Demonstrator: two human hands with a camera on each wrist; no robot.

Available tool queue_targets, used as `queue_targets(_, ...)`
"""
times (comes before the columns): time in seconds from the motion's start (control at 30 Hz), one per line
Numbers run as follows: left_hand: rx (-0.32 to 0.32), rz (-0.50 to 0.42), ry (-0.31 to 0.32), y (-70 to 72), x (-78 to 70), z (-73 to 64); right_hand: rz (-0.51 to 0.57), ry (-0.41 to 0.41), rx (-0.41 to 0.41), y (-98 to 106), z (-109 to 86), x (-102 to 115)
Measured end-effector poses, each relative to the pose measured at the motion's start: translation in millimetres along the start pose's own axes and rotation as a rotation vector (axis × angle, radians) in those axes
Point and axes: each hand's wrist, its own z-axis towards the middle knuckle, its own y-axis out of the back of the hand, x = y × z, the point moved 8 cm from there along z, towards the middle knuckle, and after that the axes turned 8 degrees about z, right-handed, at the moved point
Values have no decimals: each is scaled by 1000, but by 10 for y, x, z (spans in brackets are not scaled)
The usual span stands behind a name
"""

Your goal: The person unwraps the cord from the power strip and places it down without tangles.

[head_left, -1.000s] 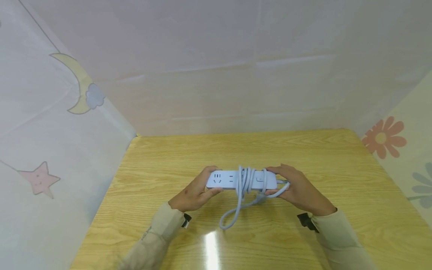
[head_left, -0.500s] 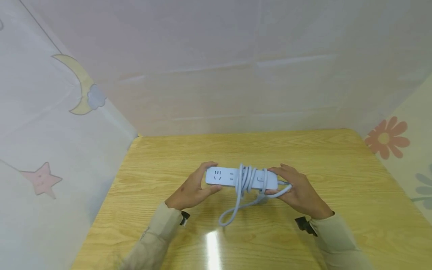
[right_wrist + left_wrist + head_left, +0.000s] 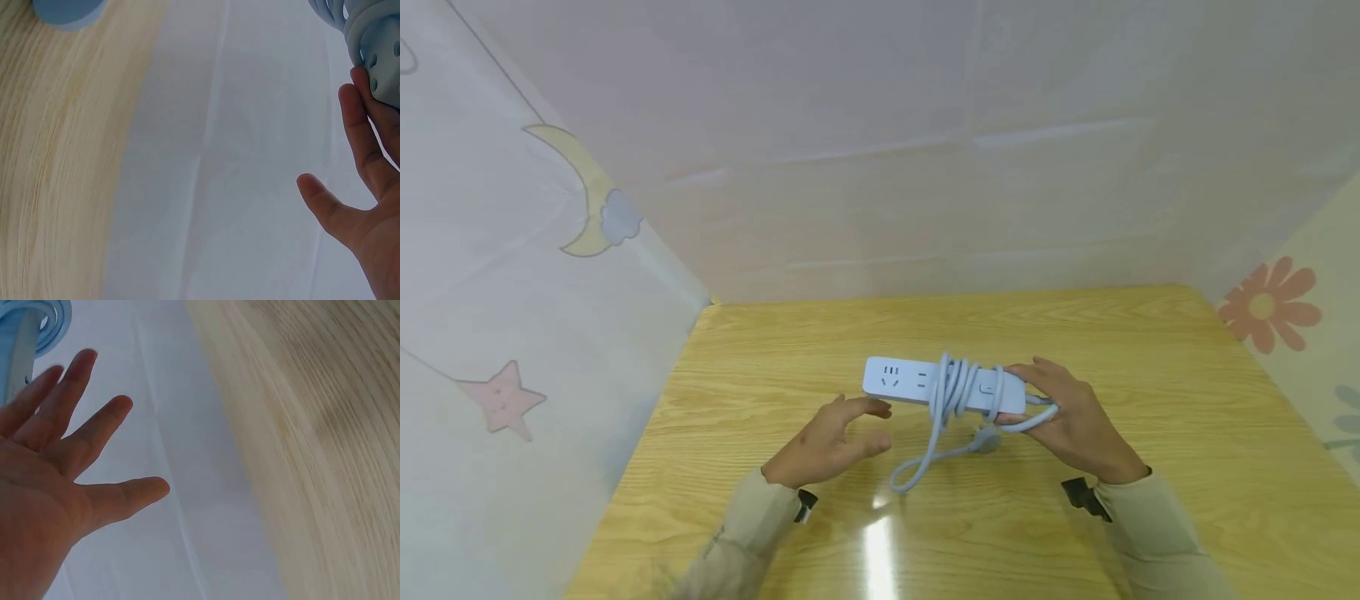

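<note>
A white power strip [image 3: 901, 380] is held above the wooden table, its grey-white cord [image 3: 937, 425] wound several times around its middle. My right hand [image 3: 1075, 425] grips the strip's right end, where the cord comes out. A loop of cord hangs down in front, and the plug [image 3: 987, 439] dangles below the strip. My left hand [image 3: 826, 442] is apart from the strip, just below its left end, with fingers spread and nothing held. In the left wrist view, the strip's edge [image 3: 22, 353] shows beyond the fingers. The right wrist view shows the strip's underside [image 3: 382, 62].
The wooden table [image 3: 790, 342] reaches back to a pale sheet wall [image 3: 865, 217]. On the left, a side sheet [image 3: 482, 275] bears a moon and a star. Flowers decorate the right-hand sheet [image 3: 1307, 358]. Light glares off the table's front [image 3: 878, 554].
My left hand has let go of the strip's left end and drawn back toward me. The strip, still in my right hand, has shifted slightly up and right, its left end raised.
</note>
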Motion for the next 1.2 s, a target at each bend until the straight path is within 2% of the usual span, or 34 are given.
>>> queue_targets(0.13,49,17,-57,-67,-118,9,7,-5,-11,5,-5,7)
queue_targets(0.3,106,6,-90,-135,-282,15,7,-8,-12,6,-8,4)
queue_targets(0.43,126,47,-159,-167,-459,11,-1,-19,-10,7,-12,0)
queue_targets(0.53,106,95,-221,-167,-568,10,-7,-33,-7,2,-17,-8)
queue_targets(0.63,79,122,-258,-160,-631,7,-17,-43,-4,-6,-26,-16)
queue_targets(0.93,27,184,-294,-156,-717,-4,-24,-38,-9,-3,-25,-18)
queue_targets(1.2,-30,239,-340,-132,-764,-7,-45,-84,-12,9,-52,-36)
